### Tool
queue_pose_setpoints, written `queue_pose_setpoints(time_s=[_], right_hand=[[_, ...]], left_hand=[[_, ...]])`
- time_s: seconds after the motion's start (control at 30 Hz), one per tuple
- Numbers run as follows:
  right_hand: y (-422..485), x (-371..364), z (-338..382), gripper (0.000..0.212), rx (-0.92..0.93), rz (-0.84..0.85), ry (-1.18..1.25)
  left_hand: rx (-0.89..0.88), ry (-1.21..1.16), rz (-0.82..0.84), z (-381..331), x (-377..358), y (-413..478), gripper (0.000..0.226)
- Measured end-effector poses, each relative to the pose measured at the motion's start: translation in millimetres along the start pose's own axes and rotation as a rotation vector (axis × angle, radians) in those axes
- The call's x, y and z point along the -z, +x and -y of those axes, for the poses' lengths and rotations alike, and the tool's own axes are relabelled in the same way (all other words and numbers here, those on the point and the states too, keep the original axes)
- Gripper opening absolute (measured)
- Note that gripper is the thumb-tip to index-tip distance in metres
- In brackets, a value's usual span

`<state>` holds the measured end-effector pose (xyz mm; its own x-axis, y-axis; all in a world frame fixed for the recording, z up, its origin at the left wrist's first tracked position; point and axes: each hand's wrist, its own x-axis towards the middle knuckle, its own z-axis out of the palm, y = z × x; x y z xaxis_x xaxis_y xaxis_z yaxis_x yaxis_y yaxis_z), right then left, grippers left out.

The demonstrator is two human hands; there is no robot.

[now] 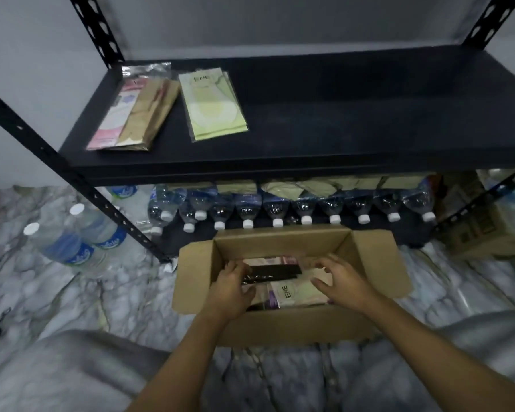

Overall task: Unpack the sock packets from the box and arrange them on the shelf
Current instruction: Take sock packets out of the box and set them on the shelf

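From the head camera I see both my hands inside the open cardboard box (283,245) on the floor. My left hand (231,288) curls around a black packet (272,273). My right hand (344,279) hovers spread, holding nothing, over a pale packet (298,292). Two packets (213,104) lie on the shelf (354,114).

Open cardboard box (197,272) on marble-patterned floor (42,292), flaps spread, just in front of black metal shelf (339,114). Both hands inside box. Left hand (231,288) rests on black sock packet (272,273), fingers curled over its end. Right hand (344,278) hovers with fingers spread above pale packet marked ENE (298,292). On shelf: pink-and-tan packets (131,114) at left, green packet (213,105) beside them. Row of water bottles (280,209) lying on lower tier.
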<state>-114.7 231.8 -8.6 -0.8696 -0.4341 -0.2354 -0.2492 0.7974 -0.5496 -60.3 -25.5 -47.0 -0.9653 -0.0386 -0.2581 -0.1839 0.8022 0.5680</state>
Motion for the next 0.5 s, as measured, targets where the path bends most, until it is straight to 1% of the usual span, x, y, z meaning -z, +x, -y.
queue_pose_setpoints(time_s=[0.07, 0.17, 0.33, 0.5], right_hand=[[5, -12, -20, 0.033, -0.018, 0.050, -0.038], [15, -23, -37, 0.034, -0.074, 0.115, -0.081], [33, -48, -54, 0.031, -0.123, 0.160, -0.109], [38, -59, -71, 0.032, -0.168, 0.171, -0.093]], left_hand=[[0.022, 0.089, 0.075, 8, -17, 10, 0.048], [0.061, 0.238, 0.129, 9, -30, 25, 0.045], [0.090, 0.289, 0.139, 22, -57, 54, 0.052], [0.049, 0.462, 0.160, 30, -81, 90, 0.062]])
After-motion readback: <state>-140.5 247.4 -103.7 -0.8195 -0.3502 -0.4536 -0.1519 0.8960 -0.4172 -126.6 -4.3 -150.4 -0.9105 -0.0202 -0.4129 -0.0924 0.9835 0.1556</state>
